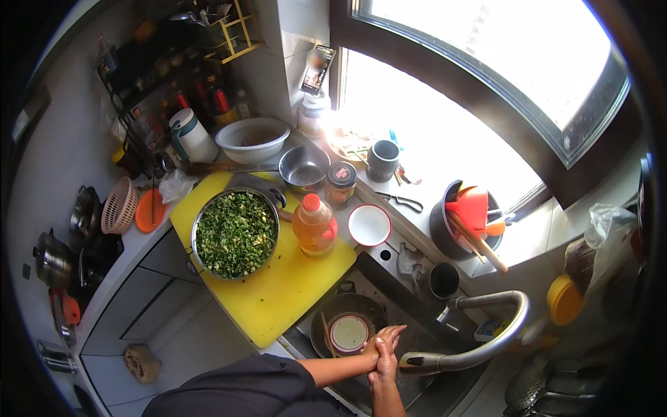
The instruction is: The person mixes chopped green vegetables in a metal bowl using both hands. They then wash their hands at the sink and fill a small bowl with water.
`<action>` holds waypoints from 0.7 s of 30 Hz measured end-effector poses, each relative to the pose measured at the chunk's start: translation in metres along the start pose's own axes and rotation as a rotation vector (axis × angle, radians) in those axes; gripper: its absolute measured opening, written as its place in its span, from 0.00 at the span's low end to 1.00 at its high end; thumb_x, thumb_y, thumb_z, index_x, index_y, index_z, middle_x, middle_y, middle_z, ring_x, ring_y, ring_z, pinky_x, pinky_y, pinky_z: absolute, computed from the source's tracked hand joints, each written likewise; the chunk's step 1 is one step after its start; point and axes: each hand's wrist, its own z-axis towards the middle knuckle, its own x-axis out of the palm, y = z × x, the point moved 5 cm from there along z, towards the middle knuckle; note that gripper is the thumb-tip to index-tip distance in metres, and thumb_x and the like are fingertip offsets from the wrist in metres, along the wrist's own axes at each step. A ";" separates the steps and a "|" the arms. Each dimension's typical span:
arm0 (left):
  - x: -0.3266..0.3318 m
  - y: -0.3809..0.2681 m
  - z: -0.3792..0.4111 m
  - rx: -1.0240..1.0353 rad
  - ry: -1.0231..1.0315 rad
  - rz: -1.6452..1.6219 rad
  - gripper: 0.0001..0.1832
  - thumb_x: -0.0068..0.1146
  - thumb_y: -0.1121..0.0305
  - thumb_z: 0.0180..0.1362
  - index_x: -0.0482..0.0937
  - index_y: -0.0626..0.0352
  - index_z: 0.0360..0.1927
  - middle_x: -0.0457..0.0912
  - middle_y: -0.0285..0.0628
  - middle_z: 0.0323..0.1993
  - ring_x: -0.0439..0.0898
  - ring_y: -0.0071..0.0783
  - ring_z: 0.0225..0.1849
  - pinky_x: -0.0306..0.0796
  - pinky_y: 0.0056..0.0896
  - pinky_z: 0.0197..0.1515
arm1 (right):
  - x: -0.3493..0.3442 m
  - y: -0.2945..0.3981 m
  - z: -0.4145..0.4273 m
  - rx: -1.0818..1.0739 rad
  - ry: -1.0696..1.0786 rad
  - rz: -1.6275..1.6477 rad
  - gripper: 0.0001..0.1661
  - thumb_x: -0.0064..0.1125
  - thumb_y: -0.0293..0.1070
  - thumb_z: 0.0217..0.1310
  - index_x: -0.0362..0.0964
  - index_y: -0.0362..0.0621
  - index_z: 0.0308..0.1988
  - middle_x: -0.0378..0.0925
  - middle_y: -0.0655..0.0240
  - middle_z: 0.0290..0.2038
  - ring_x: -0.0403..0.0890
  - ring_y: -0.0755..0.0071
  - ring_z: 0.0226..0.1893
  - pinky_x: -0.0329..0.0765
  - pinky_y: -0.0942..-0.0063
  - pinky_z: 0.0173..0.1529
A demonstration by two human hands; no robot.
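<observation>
Over the sink (417, 385), my left hand (390, 336) and my right hand (384, 359) are pressed together, wet-looking, with one wrapped around the other near the wrist. Neither shows an object in it. The spout head of a metal faucet (424, 363) is just to their right; whether water runs cannot be told. Left of the hands, a wok (318, 326) in the sink holds a red-rimmed dish (349, 333) and a wooden stick (326, 333). A steel pot of chopped greens (237, 234) stands on a yellow cutting board (271, 302), with a plastic bottle of oil-like liquid (312, 229) nearby.
Behind the board are a saucepan (304, 169), a lidded glass jar (341, 185) and a white red-rimmed bowl (369, 224). Kitchen scissors or a peeler (401, 200) and a container of utensils (453, 229) are on the sill. A black cup (444, 280) stands behind the sink.
</observation>
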 end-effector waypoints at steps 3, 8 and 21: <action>0.047 0.074 -0.021 -0.437 0.149 -0.751 0.21 0.40 0.69 0.59 0.68 0.60 0.57 0.69 0.45 0.58 0.70 0.35 0.56 0.65 0.28 0.56 | -0.028 -0.030 0.043 0.152 0.126 0.265 0.17 0.54 0.40 0.58 0.64 0.45 0.45 0.73 0.62 0.34 0.77 0.63 0.29 0.79 0.65 0.32; 0.022 -0.012 -0.017 -0.598 -0.063 -1.620 0.21 0.40 0.64 0.63 0.66 0.65 0.56 0.70 0.51 0.57 0.69 0.40 0.58 0.66 0.35 0.57 | -0.040 -0.015 0.056 -0.009 0.100 0.276 0.10 0.50 0.39 0.60 0.68 0.47 0.40 0.74 0.65 0.33 0.76 0.66 0.32 0.76 0.68 0.38; 0.040 0.070 -0.042 -0.468 -0.033 0.271 0.21 0.50 0.58 0.57 0.73 0.69 0.41 0.76 0.57 0.35 0.76 0.53 0.39 0.70 0.49 0.44 | -0.052 -0.055 0.048 -0.258 -0.165 -0.163 0.06 0.42 0.31 0.62 0.66 0.44 0.34 0.69 0.68 0.32 0.72 0.76 0.36 0.70 0.76 0.40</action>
